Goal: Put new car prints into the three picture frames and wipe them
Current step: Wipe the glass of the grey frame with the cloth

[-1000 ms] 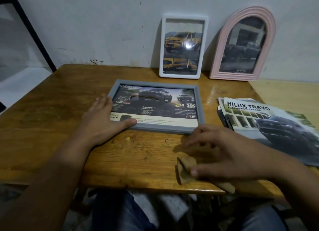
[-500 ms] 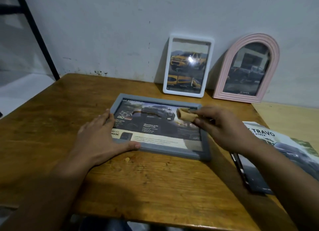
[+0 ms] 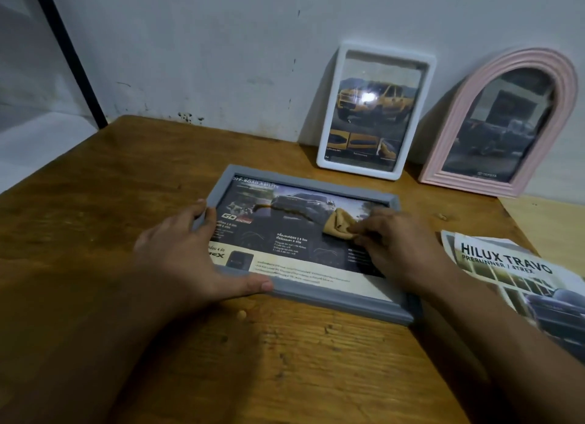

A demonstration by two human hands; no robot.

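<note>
A grey picture frame (image 3: 316, 293) lay flat on the wooden table (image 3: 95, 233). The left hand (image 3: 186, 259) braced its left end, thumb along its near rail. The right hand (image 3: 395, 249) pinched a tan cloth (image 3: 337, 222) against its glass. Behind it, a white frame (image 3: 375, 116) and a pink arched frame (image 3: 503, 122) leaned on the wall; right of it lay a Hilux Travo brochure (image 3: 512, 284).

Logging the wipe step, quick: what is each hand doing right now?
Left hand: open, braced flat against the grey frame.
Right hand: closed on the tan cloth.
</note>
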